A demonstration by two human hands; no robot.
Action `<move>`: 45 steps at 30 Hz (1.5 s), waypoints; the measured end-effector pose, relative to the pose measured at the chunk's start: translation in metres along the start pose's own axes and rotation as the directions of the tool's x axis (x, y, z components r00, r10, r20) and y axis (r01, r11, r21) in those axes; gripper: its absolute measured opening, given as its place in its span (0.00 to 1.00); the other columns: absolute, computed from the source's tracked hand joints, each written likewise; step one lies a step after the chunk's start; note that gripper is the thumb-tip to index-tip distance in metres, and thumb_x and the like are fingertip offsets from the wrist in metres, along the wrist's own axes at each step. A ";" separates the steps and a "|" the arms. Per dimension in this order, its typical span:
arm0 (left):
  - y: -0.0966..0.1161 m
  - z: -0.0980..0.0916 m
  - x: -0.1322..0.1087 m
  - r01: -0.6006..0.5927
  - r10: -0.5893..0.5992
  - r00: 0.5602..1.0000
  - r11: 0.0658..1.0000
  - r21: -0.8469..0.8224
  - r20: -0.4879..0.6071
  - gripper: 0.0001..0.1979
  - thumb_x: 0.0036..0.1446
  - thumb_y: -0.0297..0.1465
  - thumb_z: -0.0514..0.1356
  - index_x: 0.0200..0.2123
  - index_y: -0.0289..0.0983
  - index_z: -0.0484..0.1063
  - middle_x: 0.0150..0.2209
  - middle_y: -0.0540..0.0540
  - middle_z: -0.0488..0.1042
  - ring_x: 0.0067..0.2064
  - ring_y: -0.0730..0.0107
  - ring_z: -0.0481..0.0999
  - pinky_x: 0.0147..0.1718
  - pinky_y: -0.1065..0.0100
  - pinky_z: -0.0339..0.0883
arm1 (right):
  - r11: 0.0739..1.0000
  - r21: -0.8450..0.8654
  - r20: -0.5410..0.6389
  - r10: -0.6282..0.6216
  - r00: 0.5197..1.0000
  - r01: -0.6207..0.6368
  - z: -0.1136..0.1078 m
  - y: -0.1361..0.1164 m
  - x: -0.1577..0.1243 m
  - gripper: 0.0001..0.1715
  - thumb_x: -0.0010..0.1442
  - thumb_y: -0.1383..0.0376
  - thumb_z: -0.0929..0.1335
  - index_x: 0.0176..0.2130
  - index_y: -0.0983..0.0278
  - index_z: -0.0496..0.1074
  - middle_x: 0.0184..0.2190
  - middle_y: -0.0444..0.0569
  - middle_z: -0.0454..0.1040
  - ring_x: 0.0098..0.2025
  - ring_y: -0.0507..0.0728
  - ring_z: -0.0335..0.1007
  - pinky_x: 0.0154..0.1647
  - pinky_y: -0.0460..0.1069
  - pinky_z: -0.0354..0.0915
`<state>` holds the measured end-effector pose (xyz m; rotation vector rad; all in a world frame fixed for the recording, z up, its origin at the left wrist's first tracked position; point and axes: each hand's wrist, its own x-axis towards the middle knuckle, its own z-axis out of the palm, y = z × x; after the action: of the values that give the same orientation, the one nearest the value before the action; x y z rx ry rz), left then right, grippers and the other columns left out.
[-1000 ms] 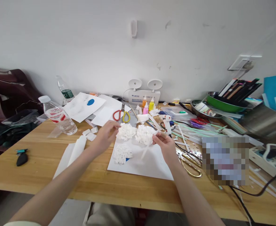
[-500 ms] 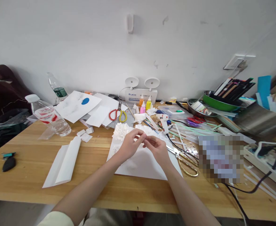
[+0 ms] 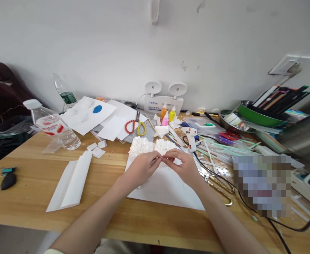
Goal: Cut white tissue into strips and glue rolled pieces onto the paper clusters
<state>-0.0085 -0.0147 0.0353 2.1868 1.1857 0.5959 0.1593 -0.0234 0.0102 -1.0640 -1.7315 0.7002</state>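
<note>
Above a white paper sheet, my left hand and my right hand meet with their fingertips pinched together. Whatever lies between the fingertips is too small or hidden to make out. Just behind the hands, a mass of crumpled white paper pieces covers the far part of the sheet, partly hidden by my fingers. Gold-handled scissors lie right of the sheet, partly behind my right forearm. Beyond them rests a white glue gun with a black cord.
On the left stand a water bottle and a folded white paper. Scissors with red and yellow handles lie behind the sheet, near small paint bottles. At the right are a green bowl of pens and black cables.
The fingertips of both hands have drawn together, and my left hand has turned more palm-down. The camera view has shifted slightly, so the right side sits farther right.
</note>
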 end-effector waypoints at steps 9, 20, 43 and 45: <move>0.000 0.003 -0.002 0.044 -0.042 0.999 0.981 -0.189 0.015 0.11 0.57 0.34 0.48 0.31 0.37 0.68 0.23 0.52 0.67 0.23 0.75 0.65 0.25 0.73 0.58 | 0.965 0.180 -0.034 0.200 0.979 -0.191 0.008 0.002 -0.013 0.06 0.54 0.63 0.65 0.28 0.63 0.67 0.25 0.46 0.68 0.28 0.52 0.64 0.31 0.48 0.64; 0.005 0.005 -0.007 0.005 -0.007 0.997 1.000 -0.018 -0.079 0.07 0.53 0.29 0.52 0.28 0.37 0.69 0.25 0.51 0.72 0.25 0.75 0.66 0.25 0.73 0.57 | 0.954 0.199 0.034 0.222 0.974 -0.224 0.006 0.003 -0.022 0.06 0.54 0.63 0.66 0.29 0.63 0.68 0.27 0.46 0.68 0.31 0.53 0.64 0.34 0.49 0.64; 0.004 0.010 -0.006 -0.004 0.009 0.996 0.999 0.046 -0.093 0.07 0.52 0.30 0.52 0.27 0.38 0.69 0.22 0.51 0.71 0.24 0.74 0.67 0.24 0.73 0.57 | 0.959 0.171 0.017 0.228 0.973 -0.228 0.006 0.002 -0.024 0.04 0.53 0.64 0.66 0.29 0.63 0.67 0.27 0.46 0.68 0.30 0.53 0.64 0.32 0.48 0.65; 0.004 0.010 -0.006 0.001 0.004 0.996 0.999 0.050 -0.091 0.07 0.52 0.30 0.53 0.27 0.37 0.69 0.22 0.51 0.71 0.24 0.74 0.67 0.24 0.73 0.56 | 0.957 0.175 0.030 0.229 0.973 -0.231 0.006 0.002 -0.024 0.04 0.53 0.64 0.66 0.29 0.62 0.67 0.27 0.46 0.68 0.30 0.53 0.64 0.32 0.48 0.65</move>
<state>-0.0029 -0.0239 0.0299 2.2229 1.2584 0.6804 0.1581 -0.0440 -0.0045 -1.1482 -1.5345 0.9883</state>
